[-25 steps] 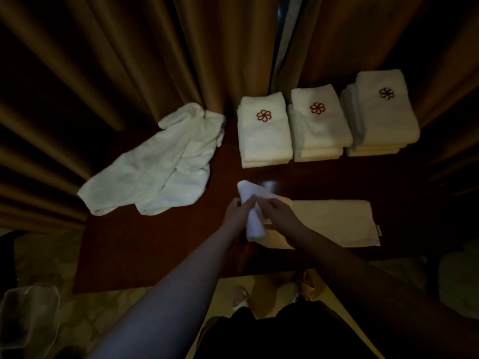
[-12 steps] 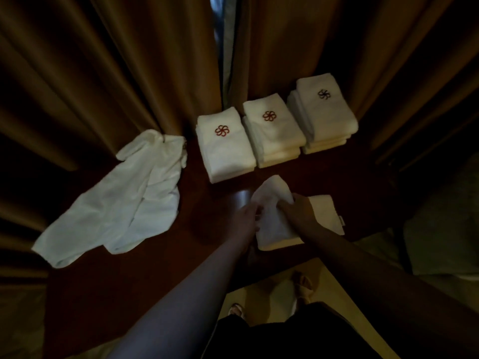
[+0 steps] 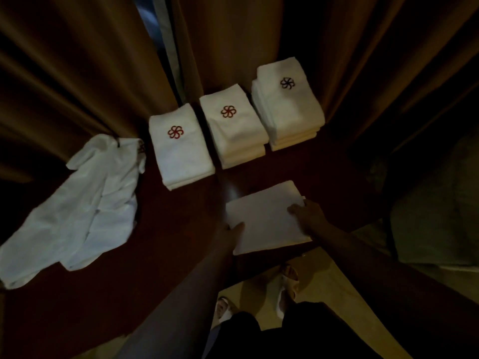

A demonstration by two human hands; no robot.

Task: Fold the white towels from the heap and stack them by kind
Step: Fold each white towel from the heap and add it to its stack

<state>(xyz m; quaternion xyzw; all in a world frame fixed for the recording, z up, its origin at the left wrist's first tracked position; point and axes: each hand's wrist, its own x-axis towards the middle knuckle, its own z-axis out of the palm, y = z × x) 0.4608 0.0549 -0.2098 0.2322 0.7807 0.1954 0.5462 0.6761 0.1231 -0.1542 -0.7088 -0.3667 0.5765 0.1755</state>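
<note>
The left hand [image 3: 232, 233] lies flat with its fingers stretched out, fingertips pressing on the near left edge of a folded white towel [image 3: 267, 218]; it grips nothing. The right hand [image 3: 307, 215] rests open on the right side of the same towel, fingers spread loosely over the cloth near its right edge, pressing rather than clasping. The towel lies flat as a neat rectangle on the dark red tabletop [image 3: 166, 229], close to the near edge. Beyond it, along the far side against brown curtains [image 3: 64, 73], stand three stacks of folded white towels in a row: the left stack [image 3: 181, 151] and the middle stack [image 3: 233, 128] each show a red flower emblem on top, and the right stack [image 3: 289, 104] shows a dark one. The stacks sit just beside one another. Well to the left lies the heap of unfolded white towels [image 3: 77, 211], spread loosely across the tabletop. Below the near edge, two feet in light slippers [image 3: 287, 283] stand on a pale floor.
</note>
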